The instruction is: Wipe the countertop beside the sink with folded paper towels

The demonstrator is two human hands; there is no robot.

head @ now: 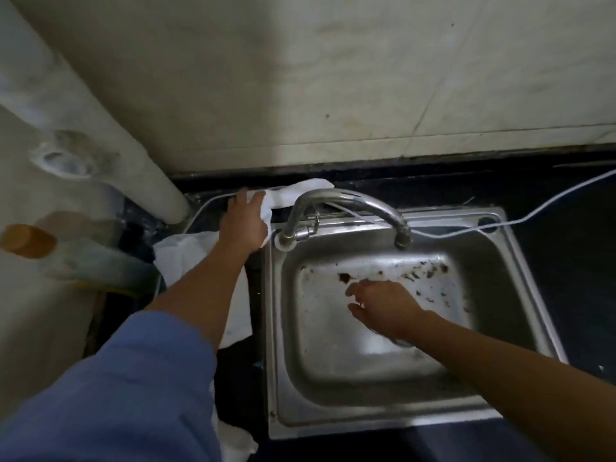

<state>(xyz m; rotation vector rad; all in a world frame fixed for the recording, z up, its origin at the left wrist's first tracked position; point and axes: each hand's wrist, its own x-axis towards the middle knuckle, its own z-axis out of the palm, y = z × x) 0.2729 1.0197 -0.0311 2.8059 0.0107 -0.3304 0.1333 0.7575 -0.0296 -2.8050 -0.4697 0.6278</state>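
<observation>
My left hand (245, 221) grips a white paper towel (293, 195) and presses it on the black countertop (433, 188) at the back left corner of the sink, behind the faucet base. The towel trails to the right behind the curved steel faucet (353, 201). My right hand (383, 308) hovers over the steel sink basin (333, 388), fingers loosely apart, holding nothing. Brown food scraps (416, 275) lie on the basin floor.
More white paper (186, 255) lies on the counter left of the sink, under my left forearm. A white pipe (133, 155) runs down the left wall. A white cable (533, 211) crosses the sink's back rim. A blurred bottle with an orange cap (26, 241) stands at left.
</observation>
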